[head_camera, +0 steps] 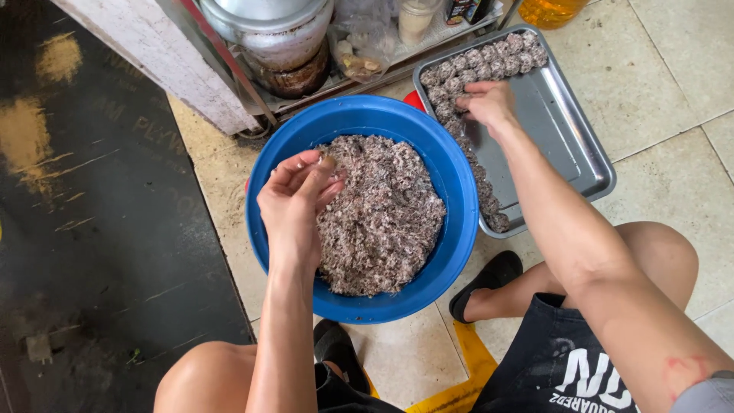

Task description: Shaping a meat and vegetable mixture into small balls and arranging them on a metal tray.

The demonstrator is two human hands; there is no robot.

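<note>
Our left hand (294, 200) pinches a bit of minced mixture (378, 214) with curled fingers over the blue basin (451, 183). Our right hand (489, 105), fingers bent, presses on the rolled balls (482, 57) in the metal tray (566, 138).

There is one camera, and it sits on the person's head. It looks almost straight down, close to the floor work. The round blue plastic bowl (359, 122) is in the middle of the picture. The flat grey metal tray (569, 145) is at the top right. The person's own knees and arms come in from the bottom edge.
</note>
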